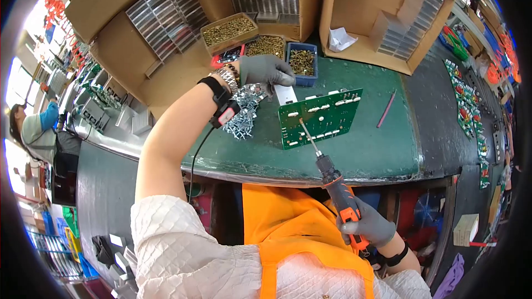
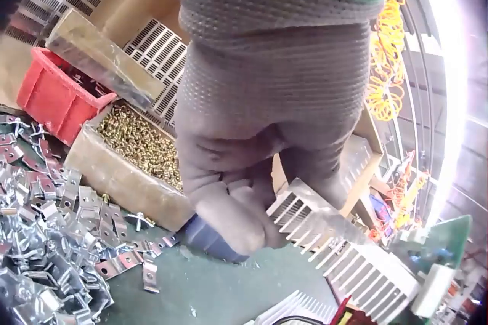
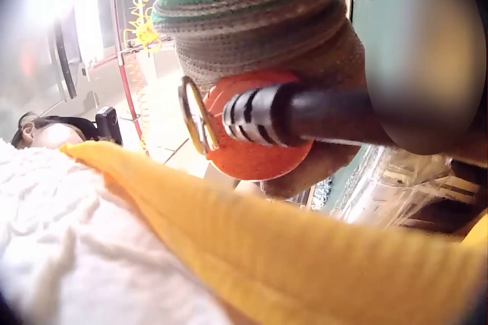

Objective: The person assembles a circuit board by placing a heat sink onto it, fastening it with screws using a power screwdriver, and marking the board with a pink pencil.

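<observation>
My gloved left hand (image 1: 265, 71) pinches a finned metal heat sink (image 2: 343, 256) between thumb and fingers. A green circuit board (image 1: 338, 115) stands tilted beside the heat sink, its soldered face turned toward me. In my gloved right hand (image 1: 377, 224) is a black and orange electric screwdriver (image 1: 334, 186), gripped around its lower body. Its thin bit (image 1: 311, 139) reaches up to the board's face, the tip over the left part. The right wrist view shows the screwdriver's orange end (image 3: 255, 166) and black cable (image 3: 328, 115) below the grey glove.
Loose metal clips (image 1: 241, 119) lie heaped left of the board. Behind are boxes of brass-coloured screws (image 1: 230, 29), a blue bin (image 1: 306, 81) and cardboard boxes (image 1: 354, 19) with stacked heat sinks. A purple stick (image 1: 386, 109) lies to the right. Another person (image 1: 39, 127) sits far left.
</observation>
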`<state>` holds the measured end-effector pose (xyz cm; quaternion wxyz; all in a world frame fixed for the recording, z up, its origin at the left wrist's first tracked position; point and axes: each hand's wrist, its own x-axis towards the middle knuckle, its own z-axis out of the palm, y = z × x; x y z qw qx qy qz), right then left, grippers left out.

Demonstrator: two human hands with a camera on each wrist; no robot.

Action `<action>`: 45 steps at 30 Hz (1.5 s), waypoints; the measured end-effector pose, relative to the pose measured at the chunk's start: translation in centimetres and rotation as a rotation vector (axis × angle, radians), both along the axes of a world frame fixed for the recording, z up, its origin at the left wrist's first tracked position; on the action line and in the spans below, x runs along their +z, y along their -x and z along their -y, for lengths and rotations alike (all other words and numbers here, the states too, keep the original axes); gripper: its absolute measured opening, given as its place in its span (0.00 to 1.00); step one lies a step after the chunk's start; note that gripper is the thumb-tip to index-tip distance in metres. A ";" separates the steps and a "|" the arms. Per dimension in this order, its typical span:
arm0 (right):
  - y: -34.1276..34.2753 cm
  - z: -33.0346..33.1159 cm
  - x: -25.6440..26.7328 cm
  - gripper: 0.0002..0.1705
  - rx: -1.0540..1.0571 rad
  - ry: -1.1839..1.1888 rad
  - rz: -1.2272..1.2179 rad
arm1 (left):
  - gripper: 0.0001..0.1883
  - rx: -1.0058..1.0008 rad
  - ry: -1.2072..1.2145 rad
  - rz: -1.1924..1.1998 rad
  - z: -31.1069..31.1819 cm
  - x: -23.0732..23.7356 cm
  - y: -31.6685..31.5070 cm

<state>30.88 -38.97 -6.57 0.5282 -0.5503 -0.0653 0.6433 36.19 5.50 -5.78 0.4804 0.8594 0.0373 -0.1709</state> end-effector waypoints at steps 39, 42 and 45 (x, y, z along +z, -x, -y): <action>0.5 0.0 -0.4 0.38 -0.017 -0.030 -0.042 | 0.41 -0.310 -0.012 -0.255 2.3 -0.1 -0.1; 0.4 0.0 -0.3 0.38 -0.014 -0.016 -0.044 | 0.42 -0.275 0.004 -0.239 2.8 0.6 0.7; 0.6 -0.1 0.0 0.38 -0.008 -0.014 -0.045 | 0.41 -0.297 0.068 -0.200 2.7 -0.6 0.6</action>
